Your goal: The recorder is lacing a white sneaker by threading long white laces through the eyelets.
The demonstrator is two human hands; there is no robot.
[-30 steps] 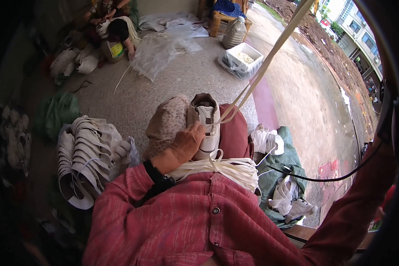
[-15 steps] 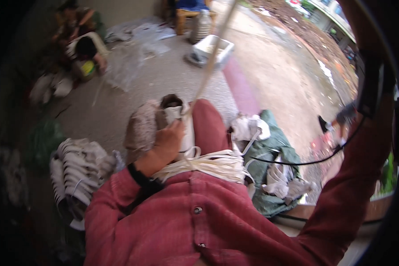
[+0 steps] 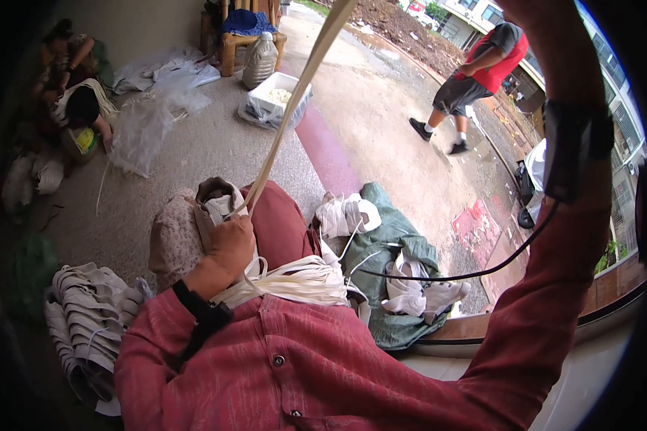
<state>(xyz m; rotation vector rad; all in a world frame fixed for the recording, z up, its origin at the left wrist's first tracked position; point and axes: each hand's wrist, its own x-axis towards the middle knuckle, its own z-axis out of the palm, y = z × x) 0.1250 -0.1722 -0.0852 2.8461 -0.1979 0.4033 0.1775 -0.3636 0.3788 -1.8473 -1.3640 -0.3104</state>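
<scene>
My left hand (image 3: 230, 248) is closed in a fist at the edge of a beige-brown shoe (image 3: 214, 207) with a pale inside, which rests on my lap. From beside its fingers a long cream shoelace (image 3: 292, 108) stretches taut up past the top edge. A bundle of cream laces (image 3: 302, 280) lies across my lap, just under the left hand. My right arm is raised along the right side; my right hand (image 3: 550, 39) shows only in part at the top, with its fingers out of the picture.
Stacked pale shoe uppers (image 3: 93, 316) lie at my left. White shoes (image 3: 345, 215) rest on a green sheet (image 3: 388, 215) at my right. Ahead stand a white tub (image 3: 273, 93) and a plastic jug (image 3: 261, 61). One person sits at far left; another in red (image 3: 492, 61) walks outside.
The view has swung rightward, so the walking person now shows fully. My left hand still grips at the shoe, and the lace stays stretched upward. My right arm remains raised.
</scene>
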